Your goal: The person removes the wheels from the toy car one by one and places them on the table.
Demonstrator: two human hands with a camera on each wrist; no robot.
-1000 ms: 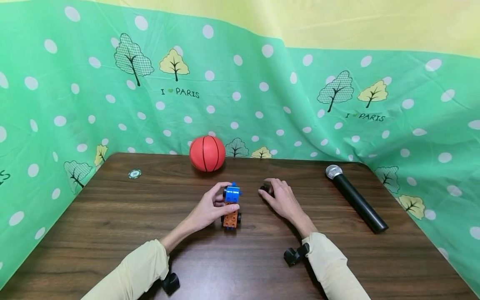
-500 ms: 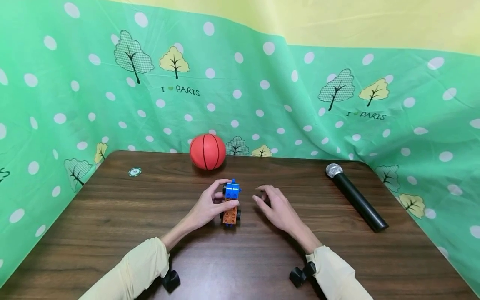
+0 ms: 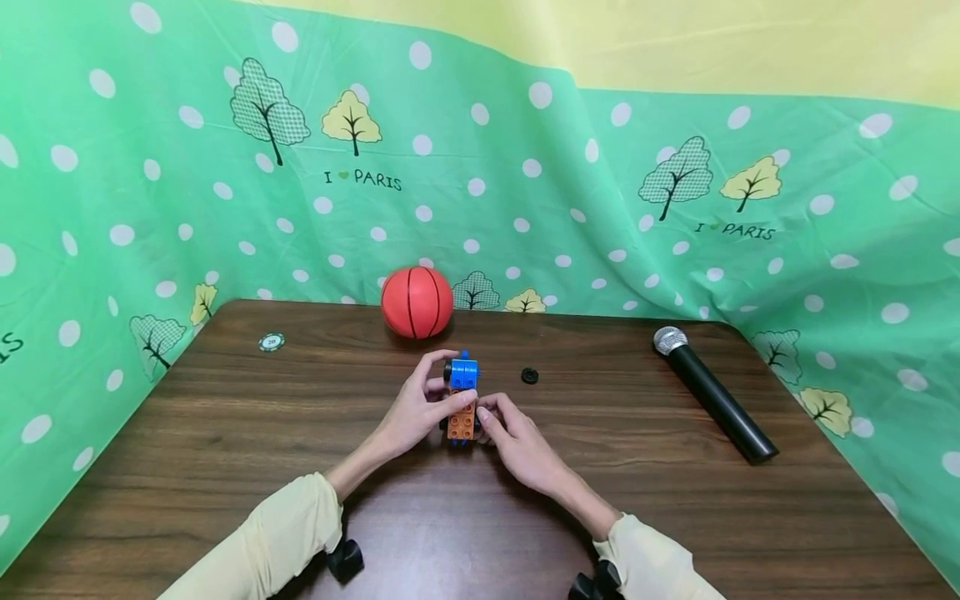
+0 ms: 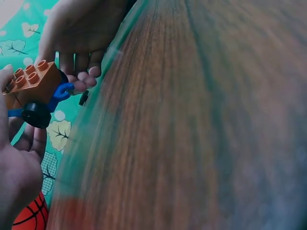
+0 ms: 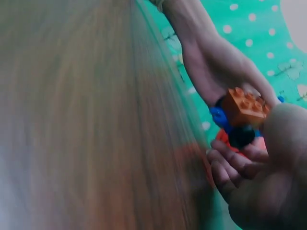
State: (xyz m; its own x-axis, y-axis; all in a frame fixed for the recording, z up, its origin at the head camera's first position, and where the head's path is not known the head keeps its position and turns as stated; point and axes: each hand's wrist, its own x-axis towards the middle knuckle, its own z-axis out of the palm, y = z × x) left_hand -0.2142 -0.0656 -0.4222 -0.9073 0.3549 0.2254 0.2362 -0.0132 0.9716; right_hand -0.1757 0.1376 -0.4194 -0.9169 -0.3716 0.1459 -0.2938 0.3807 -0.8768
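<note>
A small brick car, with a blue block (image 3: 463, 373) stacked on an orange block (image 3: 461, 424), is at the middle of the brown table (image 3: 225, 467). My left hand (image 3: 442, 385) grips it from the left, fingers curled round the blue part. From the right, my right hand (image 3: 486, 417) pinches the orange block. In the left wrist view the orange block (image 4: 35, 84) shows its studs, with a black wheel (image 4: 35, 114) beneath. The right wrist view shows the orange block (image 5: 245, 106) between both hands. A loose black wheel (image 3: 529, 375) lies on the table to the right of the car.
An orange ball (image 3: 417, 302) sits at the table's back edge, behind the car. A black microphone (image 3: 712, 405) lies at the right. A small round chip (image 3: 271, 341) lies at the back left. Green dotted cloth (image 3: 525, 183) drapes behind and around the table.
My right hand left the loose black wheel on the table and moved left and nearer, onto the orange block. The left hand kept its hold on the car.
</note>
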